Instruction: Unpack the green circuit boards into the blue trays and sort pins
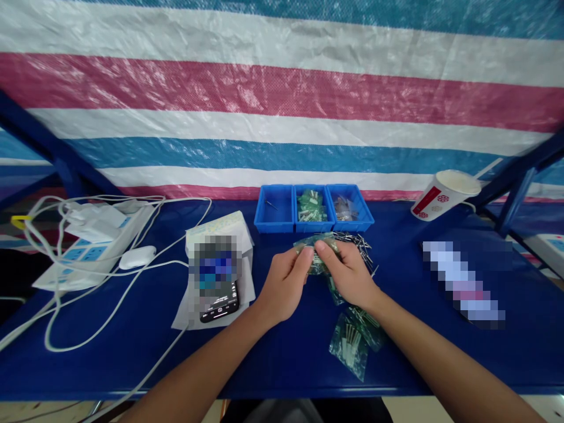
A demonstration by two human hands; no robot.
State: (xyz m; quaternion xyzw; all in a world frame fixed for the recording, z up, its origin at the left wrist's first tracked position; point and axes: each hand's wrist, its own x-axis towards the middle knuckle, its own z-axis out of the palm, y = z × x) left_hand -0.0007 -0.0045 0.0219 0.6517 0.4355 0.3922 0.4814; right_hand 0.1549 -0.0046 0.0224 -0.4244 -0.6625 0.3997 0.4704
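My left hand point(285, 282) and my right hand point(350, 270) meet at the middle of the blue table, thumbs close together. Between them they pinch a small greenish clear plastic bag point(318, 265); its contents are mostly hidden by the fingers. Behind the hands lies a loose pile of metal pins or rivets point(362, 247). Near my right wrist and forearm are more bags, one of them a clear bag with several metal pieces point(349, 346). Three blue bins stand behind: the left bin point(274, 218) holds a single pin, the middle one green bags point(311, 207), the right one a clear bag point(346, 208).
A phone point(220, 302) rests on papers point(247, 276) at the left. Farther left are a power strip point(88, 252), white cables and a white case point(137, 257). At the right stand a paper cup point(445, 194) with a straw and a blurred flat object point(465, 285).
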